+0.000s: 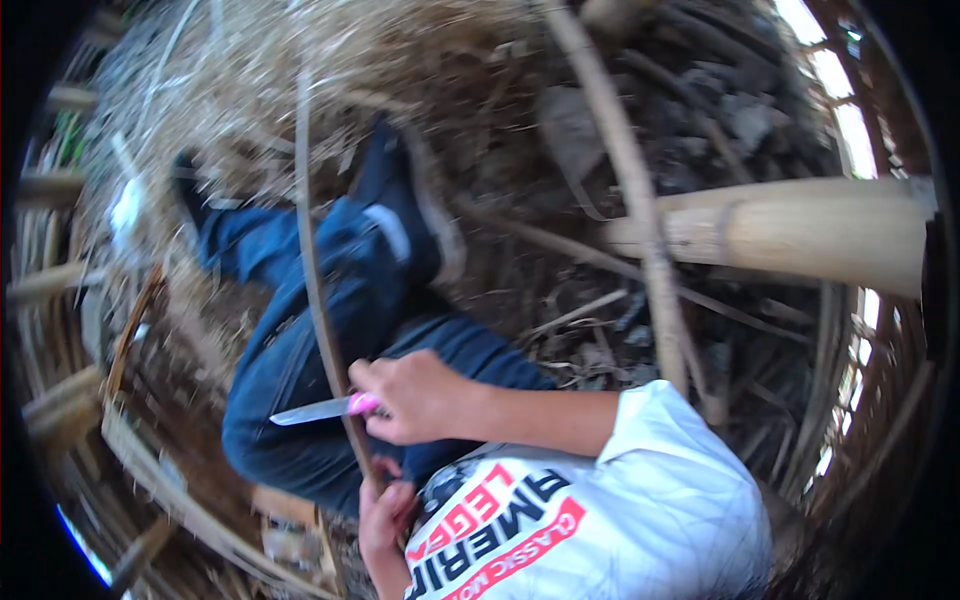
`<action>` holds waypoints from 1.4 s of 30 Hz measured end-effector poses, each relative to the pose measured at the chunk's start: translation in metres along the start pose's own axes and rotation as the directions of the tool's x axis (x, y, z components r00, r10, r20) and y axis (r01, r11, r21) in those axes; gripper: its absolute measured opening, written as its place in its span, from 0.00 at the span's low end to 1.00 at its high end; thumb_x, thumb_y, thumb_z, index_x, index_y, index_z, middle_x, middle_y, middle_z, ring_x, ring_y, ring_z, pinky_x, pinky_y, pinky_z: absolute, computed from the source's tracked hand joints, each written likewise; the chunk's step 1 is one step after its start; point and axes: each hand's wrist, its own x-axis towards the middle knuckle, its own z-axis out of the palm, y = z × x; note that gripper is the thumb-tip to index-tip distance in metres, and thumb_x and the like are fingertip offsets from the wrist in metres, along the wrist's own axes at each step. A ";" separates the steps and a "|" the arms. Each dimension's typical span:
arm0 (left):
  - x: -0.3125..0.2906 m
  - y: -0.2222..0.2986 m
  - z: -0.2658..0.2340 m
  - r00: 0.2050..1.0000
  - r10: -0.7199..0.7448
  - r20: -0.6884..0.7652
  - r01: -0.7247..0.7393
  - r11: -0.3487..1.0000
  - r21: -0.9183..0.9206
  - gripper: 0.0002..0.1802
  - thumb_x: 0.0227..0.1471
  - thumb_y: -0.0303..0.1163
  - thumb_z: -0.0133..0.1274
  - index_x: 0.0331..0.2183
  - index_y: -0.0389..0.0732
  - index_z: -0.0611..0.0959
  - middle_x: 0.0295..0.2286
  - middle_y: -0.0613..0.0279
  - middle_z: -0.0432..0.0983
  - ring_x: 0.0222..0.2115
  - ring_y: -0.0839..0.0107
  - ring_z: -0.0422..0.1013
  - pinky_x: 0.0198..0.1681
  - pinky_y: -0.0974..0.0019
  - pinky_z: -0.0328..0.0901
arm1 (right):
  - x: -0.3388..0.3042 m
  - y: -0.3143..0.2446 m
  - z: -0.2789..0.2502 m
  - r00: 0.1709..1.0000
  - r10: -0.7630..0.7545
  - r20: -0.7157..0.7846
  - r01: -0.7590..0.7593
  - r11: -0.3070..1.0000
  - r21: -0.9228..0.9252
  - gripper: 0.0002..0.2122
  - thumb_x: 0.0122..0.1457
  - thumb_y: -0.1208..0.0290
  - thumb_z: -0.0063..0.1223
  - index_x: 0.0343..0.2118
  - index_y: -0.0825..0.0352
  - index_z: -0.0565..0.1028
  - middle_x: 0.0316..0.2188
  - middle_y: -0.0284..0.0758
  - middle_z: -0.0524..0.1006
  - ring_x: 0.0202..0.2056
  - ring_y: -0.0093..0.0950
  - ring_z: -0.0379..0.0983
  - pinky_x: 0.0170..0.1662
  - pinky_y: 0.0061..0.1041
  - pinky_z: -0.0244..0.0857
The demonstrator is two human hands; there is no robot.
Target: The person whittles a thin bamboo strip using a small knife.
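Gripping the knife [322,409], the right hand [420,397] curls its fingers; the left hand [388,512] clasps the stick [322,330], and a slipping blade could nick it or the jeans [265,385].

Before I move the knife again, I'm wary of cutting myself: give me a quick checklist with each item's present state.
1. Knife gripped: ok, the right hand is closed around its pink handle.
2. Stick held: ok, the left hand grips it near its lower end.
3. Left fingers off the blade: ok, they sit lower down the stick, apart from it.
4. Legs out from under the blade: not ok, it shows over the jeans; the gap is unclear.
5. Blade edge touching the stick: cannot tell from this one view.
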 end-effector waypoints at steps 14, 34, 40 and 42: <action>0.012 -0.010 -0.001 0.997 0.062 0.044 -0.057 0.994 -0.094 0.23 0.49 0.36 0.59 0.39 0.41 0.63 0.12 0.76 0.54 0.10 0.85 0.49 0.12 0.79 0.44 | -0.020 0.026 -0.003 0.968 -0.207 -0.139 0.168 0.953 -0.251 0.13 0.63 0.61 0.49 0.27 0.65 0.69 0.17 0.41 0.74 0.19 0.41 0.74 0.21 0.37 0.67; 0.006 -0.001 -0.018 0.987 -0.019 0.162 0.017 1.000 0.008 0.22 0.49 0.31 0.60 0.41 0.42 0.65 0.16 0.75 0.60 0.14 0.86 0.57 0.17 0.79 0.48 | 0.009 -0.001 0.018 0.975 -0.204 -0.084 0.165 0.926 -0.340 0.11 0.62 0.63 0.51 0.25 0.64 0.72 0.19 0.40 0.74 0.21 0.39 0.74 0.22 0.35 0.67; 0.006 0.004 -0.007 0.984 -0.056 0.168 0.052 0.998 0.026 0.24 0.50 0.27 0.61 0.42 0.42 0.63 0.17 0.74 0.65 0.15 0.87 0.59 0.18 0.80 0.51 | -0.005 0.012 0.003 0.981 -0.178 -0.071 0.141 0.922 -0.360 0.11 0.61 0.61 0.52 0.26 0.62 0.71 0.18 0.37 0.75 0.20 0.37 0.75 0.20 0.34 0.67; 0.009 0.002 -0.011 0.983 -0.066 0.172 0.059 0.997 0.042 0.23 0.51 0.26 0.60 0.41 0.42 0.63 0.16 0.74 0.66 0.15 0.88 0.59 0.18 0.80 0.49 | 0.006 0.009 0.009 0.983 -0.163 -0.088 0.117 0.914 -0.389 0.11 0.61 0.61 0.52 0.26 0.62 0.71 0.18 0.37 0.74 0.20 0.37 0.75 0.19 0.34 0.67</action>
